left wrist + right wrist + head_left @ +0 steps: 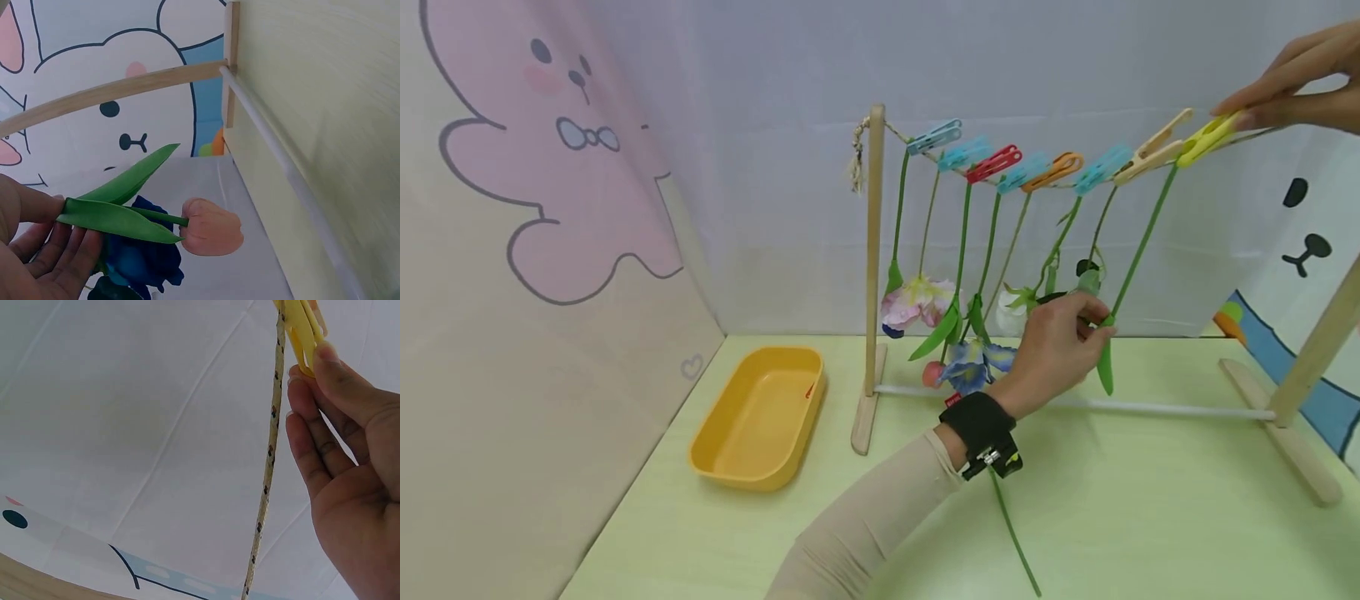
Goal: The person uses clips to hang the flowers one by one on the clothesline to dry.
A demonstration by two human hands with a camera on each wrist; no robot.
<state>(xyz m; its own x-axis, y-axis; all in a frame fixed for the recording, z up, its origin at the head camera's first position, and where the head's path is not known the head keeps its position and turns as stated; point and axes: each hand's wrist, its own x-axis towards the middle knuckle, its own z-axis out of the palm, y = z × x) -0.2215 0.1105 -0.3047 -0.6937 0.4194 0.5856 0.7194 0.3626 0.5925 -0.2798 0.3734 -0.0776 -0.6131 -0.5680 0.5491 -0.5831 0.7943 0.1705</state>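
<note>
My left hand (1056, 346) pinches an artificial tulip (1142, 242) by its stem near the leaves. The left wrist view shows its peach-pink bloom (212, 228) beyond the fingers, close to a blue flower (147, 259). In the head view that bloom is hidden. At the upper right, my right hand (1311, 87) pinches the handle end of a yellow clothespin (1206, 142) between thumb and fingers. The clothespin sits on a speckled rope (269, 450), with the top of the tulip stem at its jaws.
Several clipped flowers hang to the left, including a pink-white bloom (917, 302) and a blue one (968, 367). A wooden post (875, 250) and white crossbar (1165, 407) frame them. One green stem (1018, 537) lies in front. A yellow tray (760, 417) stands left.
</note>
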